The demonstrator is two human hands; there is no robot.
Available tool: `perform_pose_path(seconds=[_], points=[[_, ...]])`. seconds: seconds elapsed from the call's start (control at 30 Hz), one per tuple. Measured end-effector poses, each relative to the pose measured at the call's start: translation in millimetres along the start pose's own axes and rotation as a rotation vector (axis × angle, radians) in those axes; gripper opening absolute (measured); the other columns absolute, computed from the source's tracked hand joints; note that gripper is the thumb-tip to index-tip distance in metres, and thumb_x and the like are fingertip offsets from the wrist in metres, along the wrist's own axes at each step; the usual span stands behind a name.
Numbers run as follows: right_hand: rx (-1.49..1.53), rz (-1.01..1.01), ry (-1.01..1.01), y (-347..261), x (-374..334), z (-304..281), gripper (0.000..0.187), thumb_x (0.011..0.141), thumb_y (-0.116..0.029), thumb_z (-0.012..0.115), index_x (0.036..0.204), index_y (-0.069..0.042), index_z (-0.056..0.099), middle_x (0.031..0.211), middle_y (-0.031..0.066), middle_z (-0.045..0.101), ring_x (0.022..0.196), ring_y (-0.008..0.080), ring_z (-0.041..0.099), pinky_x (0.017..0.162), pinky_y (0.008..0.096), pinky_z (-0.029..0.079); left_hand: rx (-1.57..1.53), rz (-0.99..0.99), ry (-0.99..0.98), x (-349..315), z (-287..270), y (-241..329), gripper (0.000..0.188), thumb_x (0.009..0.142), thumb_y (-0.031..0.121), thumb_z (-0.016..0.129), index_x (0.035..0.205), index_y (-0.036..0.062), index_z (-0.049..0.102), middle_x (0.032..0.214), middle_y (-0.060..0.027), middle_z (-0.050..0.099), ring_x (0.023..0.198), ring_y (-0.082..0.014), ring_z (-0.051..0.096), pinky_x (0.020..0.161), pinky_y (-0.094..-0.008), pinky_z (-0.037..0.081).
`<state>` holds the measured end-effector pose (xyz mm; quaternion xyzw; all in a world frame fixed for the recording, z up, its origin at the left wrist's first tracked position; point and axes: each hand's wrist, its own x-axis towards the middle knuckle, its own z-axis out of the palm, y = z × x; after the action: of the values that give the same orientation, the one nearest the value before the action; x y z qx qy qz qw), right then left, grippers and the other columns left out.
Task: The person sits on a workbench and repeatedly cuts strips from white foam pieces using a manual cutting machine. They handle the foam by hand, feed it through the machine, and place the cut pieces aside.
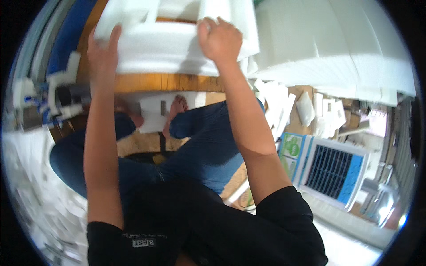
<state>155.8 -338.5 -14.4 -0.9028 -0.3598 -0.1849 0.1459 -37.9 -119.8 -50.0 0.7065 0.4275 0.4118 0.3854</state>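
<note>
A white foam frame [155,46] with rectangular openings lies on a wooden bench top [168,82] at the top of the head view. My left hand [103,51] grips its left end, thumb lying against the near face; the hand is slightly blurred. At the frame's right side, my right hand [220,40] is closed over the near bar, its fingers curled into the opening. Wood shows through the gap between the foam bars.
Large white foam sheets [328,40] stand stacked at the right. Below them lie white foam scraps [306,108], and a white-and-blue air cooler [330,170] stands at lower right. White sheeting [44,177] heaps at the left. My knees are under the bench edge.
</note>
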Motion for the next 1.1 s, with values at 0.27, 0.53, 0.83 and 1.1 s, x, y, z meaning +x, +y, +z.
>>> perform_pose_path(seconds=[0.27,0.53,0.83,1.1], points=[[0.11,0.038,0.072,-16.5,-4.4,-9.9,0.051,0.101,-0.047,0.047,0.119,-0.01,0.077,0.126,0.0208,0.071,0.122,0.0405,0.063,0.115,0.0574,0.036,-0.024,0.059,0.019,10.0,-8.6,-5.6,0.066,0.093,0.031,0.078,0.144,-0.0032,0.054,0.136,-0.0211,0.063,0.122,-0.0315,0.063,0.106,-0.0404,0.048],[0.411,0.328,0.596,36.7,-52.9,-41.2,0.095,0.075,-0.05,0.085,0.147,0.001,0.048,0.153,0.0306,0.041,0.144,0.0452,0.038,0.122,0.0593,0.025,-0.087,0.054,-0.059,13.7,-12.1,-4.4,0.073,0.096,0.041,0.077,0.144,-0.0073,0.049,0.134,-0.0245,0.061,0.119,-0.0317,0.062,0.101,-0.0393,0.051],[0.912,0.621,0.219,58.8,-69.6,-25.8,0.111,0.07,-0.054,0.091,0.15,0.006,0.041,0.14,0.0317,0.057,0.131,0.0421,0.057,0.112,0.0467,0.044,-0.105,0.037,-0.067,4.6,-9.7,8.8,0.067,0.099,0.039,0.072,0.143,-0.006,0.049,0.132,-0.0209,0.062,0.114,-0.0261,0.064,0.096,-0.0362,0.053],[0.765,0.612,0.266,51.1,-72.1,-13.1,0.112,0.073,-0.057,0.089,0.15,0.007,0.04,0.133,0.0314,0.061,0.126,0.0424,0.06,0.107,0.0471,0.048,-0.145,0.078,-0.036,-0.3,-2.0,5.4,0.054,0.103,0.036,0.068,0.136,-0.0053,0.055,0.122,-0.0172,0.067,0.106,-0.021,0.064,0.091,-0.0357,0.052]])
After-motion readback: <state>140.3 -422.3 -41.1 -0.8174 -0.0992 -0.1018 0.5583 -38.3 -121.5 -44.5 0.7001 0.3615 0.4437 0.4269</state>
